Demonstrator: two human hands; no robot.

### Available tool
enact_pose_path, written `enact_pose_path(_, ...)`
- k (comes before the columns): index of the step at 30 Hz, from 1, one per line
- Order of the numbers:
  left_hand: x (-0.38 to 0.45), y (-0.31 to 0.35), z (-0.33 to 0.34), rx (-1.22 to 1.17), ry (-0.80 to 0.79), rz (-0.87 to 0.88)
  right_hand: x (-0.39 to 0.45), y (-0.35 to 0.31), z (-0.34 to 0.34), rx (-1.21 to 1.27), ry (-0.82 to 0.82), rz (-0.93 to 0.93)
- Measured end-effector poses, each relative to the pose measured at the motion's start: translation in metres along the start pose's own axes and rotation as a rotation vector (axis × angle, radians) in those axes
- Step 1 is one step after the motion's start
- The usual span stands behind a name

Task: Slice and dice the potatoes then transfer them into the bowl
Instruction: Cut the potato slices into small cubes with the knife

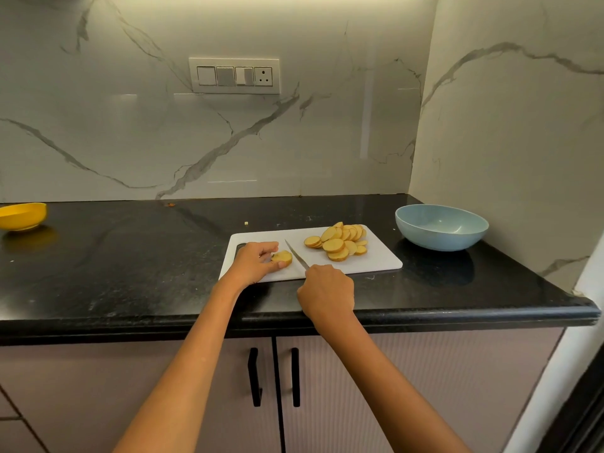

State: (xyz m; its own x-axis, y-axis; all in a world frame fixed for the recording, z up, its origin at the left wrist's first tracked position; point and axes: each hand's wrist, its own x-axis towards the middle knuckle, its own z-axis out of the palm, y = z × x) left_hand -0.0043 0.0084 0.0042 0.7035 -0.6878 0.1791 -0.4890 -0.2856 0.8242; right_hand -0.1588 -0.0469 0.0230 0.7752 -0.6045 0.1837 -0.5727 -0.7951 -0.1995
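1. Two hands over white cutting board point(376, 261). Left hand point(253, 261) pinches potato end piece point(283, 257).
2. Right hand point(327, 291) wraps knife point(296, 255) handle; blade just right of held piece.
3. Slice pile point(340, 240) beyond blade, right.
4. Blue bowl point(441, 227) farther right, off board.

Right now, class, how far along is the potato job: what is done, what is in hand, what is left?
Done: a pile of round slices lies on the white cutting board. In hand: the left hand holds a last potato piece while the right hand grips the knife beside it. Left: no dice are visible, and the blue bowl looks empty.
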Motion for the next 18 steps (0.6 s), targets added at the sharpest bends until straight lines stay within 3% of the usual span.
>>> enact_pose_path(18, -0.001, 0.007, 0.002, 0.055, 0.0, -0.032, -0.009, -0.012, -0.007, 0.014, -0.031, 0.026)
